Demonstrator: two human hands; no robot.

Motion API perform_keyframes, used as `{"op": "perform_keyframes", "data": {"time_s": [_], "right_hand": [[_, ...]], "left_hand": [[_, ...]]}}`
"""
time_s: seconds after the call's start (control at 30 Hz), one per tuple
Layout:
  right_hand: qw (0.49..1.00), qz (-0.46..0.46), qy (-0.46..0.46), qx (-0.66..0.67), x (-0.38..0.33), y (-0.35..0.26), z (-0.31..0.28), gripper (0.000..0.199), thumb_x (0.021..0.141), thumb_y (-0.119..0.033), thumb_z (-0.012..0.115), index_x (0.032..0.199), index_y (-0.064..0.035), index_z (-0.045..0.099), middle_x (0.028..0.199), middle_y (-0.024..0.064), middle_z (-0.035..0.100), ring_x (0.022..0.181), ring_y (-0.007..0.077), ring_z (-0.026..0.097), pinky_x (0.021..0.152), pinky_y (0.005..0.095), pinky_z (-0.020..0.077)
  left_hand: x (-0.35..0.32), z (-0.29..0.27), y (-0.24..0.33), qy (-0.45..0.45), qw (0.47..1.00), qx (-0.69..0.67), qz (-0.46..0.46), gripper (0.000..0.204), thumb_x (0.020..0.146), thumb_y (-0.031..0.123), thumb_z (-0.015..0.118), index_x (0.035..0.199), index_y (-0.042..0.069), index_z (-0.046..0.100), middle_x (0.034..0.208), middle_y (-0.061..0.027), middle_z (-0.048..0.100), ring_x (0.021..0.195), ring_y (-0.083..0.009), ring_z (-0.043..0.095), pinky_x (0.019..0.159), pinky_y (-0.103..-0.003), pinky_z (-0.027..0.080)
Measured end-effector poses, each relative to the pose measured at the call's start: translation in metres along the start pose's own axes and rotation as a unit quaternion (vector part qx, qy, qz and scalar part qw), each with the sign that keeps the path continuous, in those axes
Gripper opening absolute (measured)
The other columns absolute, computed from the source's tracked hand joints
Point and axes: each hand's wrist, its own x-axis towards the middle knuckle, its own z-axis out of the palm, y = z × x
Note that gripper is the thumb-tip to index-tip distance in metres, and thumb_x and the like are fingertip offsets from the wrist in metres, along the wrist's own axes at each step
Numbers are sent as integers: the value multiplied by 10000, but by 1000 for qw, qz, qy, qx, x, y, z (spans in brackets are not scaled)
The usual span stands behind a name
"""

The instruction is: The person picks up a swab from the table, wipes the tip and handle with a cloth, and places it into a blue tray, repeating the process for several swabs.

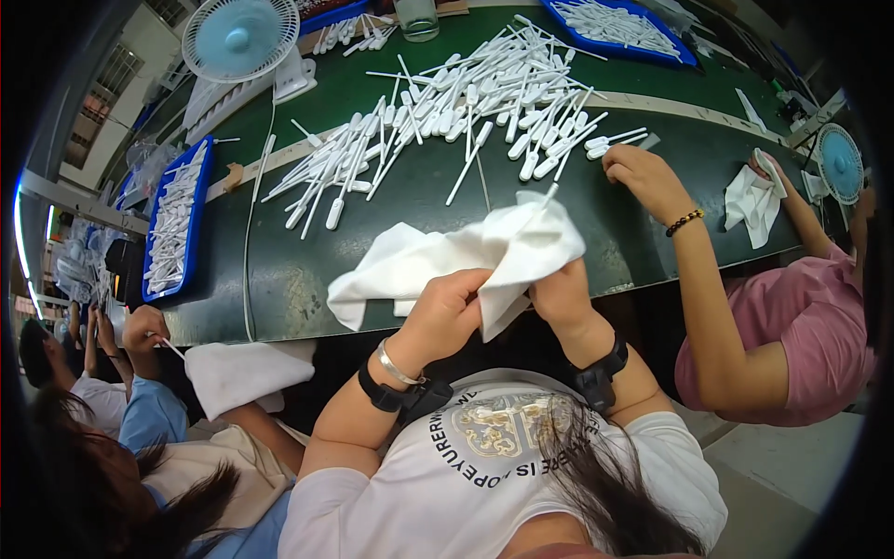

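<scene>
A white cloth (419, 256) is bunched between my two hands above the front edge of the green table. My left hand (447, 315) is closed, thumb and fingers gripping the cloth's near edge. On the other side my right hand (562, 296) is wrapped in the cloth, its fingertips partly hidden by the folds. The tip of a white plastic stick (551, 193) pokes up out of the cloth's top. Beyond it lies a loose heap of white plastic sticks with paddle-shaped ends (470, 98).
Blue trays (198, 216) of such sticks stand at left and far right. A white-blue fan (237, 39) and a glass jar (418, 19) are at the back. A co-worker's hand (643, 175) reaches toward the heap's right end; another co-worker at left holds a white cloth (247, 373).
</scene>
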Motion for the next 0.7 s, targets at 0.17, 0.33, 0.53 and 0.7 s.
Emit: {"op": "perform_keyframes", "data": {"time_s": [0.17, 0.33, 0.53, 0.7], "right_hand": [[975, 34, 66, 210, 13, -3, -19, 391, 839, -199, 494, 1173, -9, 416, 1104, 110, 515, 1006, 223, 517, 866, 340, 416], [920, 144, 57, 361, -6, -9, -3, 426, 843, -269, 478, 1173, -8, 412, 1105, 133, 515, 991, 238, 529, 860, 355, 429], [930, 232, -122, 257, -4, -12, -10, 354, 801, -163, 572, 1107, -23, 461, 1010, 102, 547, 924, 185, 554, 764, 320, 475], [976, 76, -196, -63, -10, 5, -15, 369, 778, -166, 604, 1092, -24, 469, 978, 104, 558, 902, 174, 559, 779, 314, 473]], "left_hand": [[-3, -10, 1, -116, 954, -199, -194, 162, 844, 107, 501, 968, 9, 536, 683, -65, 570, 515, -109, 500, 474, -209, 392], [-1, -6, -10, -60, 872, -435, -215, 194, 869, 151, 489, 1008, 17, 479, 678, -60, 555, 492, -82, 465, 444, -177, 360], [1, -7, -13, -99, 839, -496, -203, 175, 870, 181, 499, 940, 22, 486, 676, -50, 548, 478, -85, 445, 426, -188, 349], [-4, 2, -18, -116, 830, -496, -228, 213, 860, 208, 516, 924, 6, 497, 685, -47, 536, 436, -76, 412, 406, -174, 335]]}}
